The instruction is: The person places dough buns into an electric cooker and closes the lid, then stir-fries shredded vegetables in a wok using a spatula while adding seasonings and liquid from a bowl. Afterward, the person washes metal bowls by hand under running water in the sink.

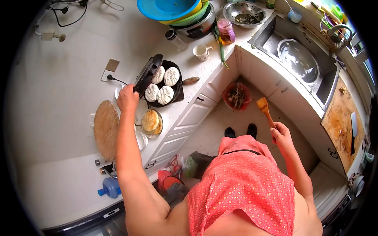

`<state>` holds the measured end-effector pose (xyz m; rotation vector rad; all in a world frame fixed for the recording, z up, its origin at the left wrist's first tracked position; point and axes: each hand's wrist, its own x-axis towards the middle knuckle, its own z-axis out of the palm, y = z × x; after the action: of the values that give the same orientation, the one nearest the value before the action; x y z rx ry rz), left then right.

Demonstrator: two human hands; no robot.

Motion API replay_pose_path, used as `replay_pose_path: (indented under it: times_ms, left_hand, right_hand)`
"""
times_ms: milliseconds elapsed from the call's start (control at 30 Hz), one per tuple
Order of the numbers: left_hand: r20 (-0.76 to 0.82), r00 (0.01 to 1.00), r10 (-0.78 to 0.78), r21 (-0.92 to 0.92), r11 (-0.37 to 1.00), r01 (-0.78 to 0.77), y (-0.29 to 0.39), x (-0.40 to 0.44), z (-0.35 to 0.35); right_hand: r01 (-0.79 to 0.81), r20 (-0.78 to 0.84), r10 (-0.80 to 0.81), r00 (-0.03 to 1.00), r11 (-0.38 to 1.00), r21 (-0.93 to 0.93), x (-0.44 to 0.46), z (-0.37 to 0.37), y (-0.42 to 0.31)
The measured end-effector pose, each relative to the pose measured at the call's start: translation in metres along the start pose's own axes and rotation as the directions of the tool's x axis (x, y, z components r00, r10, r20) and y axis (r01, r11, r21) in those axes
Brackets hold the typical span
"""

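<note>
- L hand (128,98) is gripping lid (149,72), tilted @ edge of pan (169,63)
- 4 buns (165,95) sitting in pan
- R hand (280,134) is holding spatula (266,111), fingers wrapped round handle
- browned cakes (150,120) sitting nearby

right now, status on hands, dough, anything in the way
Left hand holding black lid raised. Right hand gripping wooden spatula. Four dough rounds in black pan. Lid partly hides one.

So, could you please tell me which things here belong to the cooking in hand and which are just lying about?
Likely in use:
- round black pan
- tilted black lid
- four white dough rounds
- small wooden spatula
- round golden-brown flatbreads

Seemingly idle:
- small patterned white mug
- black-handled kitchen knife
- round blue plastic basin
</note>
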<state>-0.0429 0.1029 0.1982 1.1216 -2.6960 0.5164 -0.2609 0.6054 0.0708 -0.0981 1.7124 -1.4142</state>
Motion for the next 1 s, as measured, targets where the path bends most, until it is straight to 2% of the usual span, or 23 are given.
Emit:
replay_pose_path:
  times_ms: [233,300,367,633,867,967,1000]
  left_hand:
    - [0.119,0.993,-0.021,0.014,1.0,0.02,0.022,-0.023,0.015]
    - [0.114,0.989,0.092,0.027,0.995,-0.095,0.026,-0.034,0.031]
    - [0.086,0.986,0.145,0.003,0.989,-0.146,0.038,-0.048,0.041]
    - [0.172,0.961,0.218,0.06,0.971,-0.232,0.066,-0.087,0.091]
    - [0.062,0.957,0.285,0.018,0.958,-0.286,0.063,-0.095,0.102]
    - [0.025,0.958,0.284,0.046,0.957,-0.285,0.057,-0.096,0.121]
    - [0.026,0.957,0.289,0.018,0.957,-0.29,0.063,-0.095,0.11]
  right_hand:
    - [-0.014,-0.037,0.015,0.999,1.0,0.027,-0.003,-0.023,0.005]
    - [-0.011,-0.046,0.012,0.999,1.0,0.021,-0.003,-0.027,0.006]
    - [-0.003,-0.046,0.004,0.999,1.0,0.024,-0.002,-0.029,0.011]
    - [0.02,-0.15,-0.017,0.989,1.0,0.017,-0.016,-0.017,0.014]
    - [-0.029,-0.213,0.04,0.976,0.998,0.056,-0.036,0.007,0.032]
    - [-0.039,-0.291,0.06,0.955,0.996,0.078,-0.049,0.017,0.037]
    - [-0.026,-0.328,0.035,0.944,0.999,0.031,-0.053,0.018,0.043]
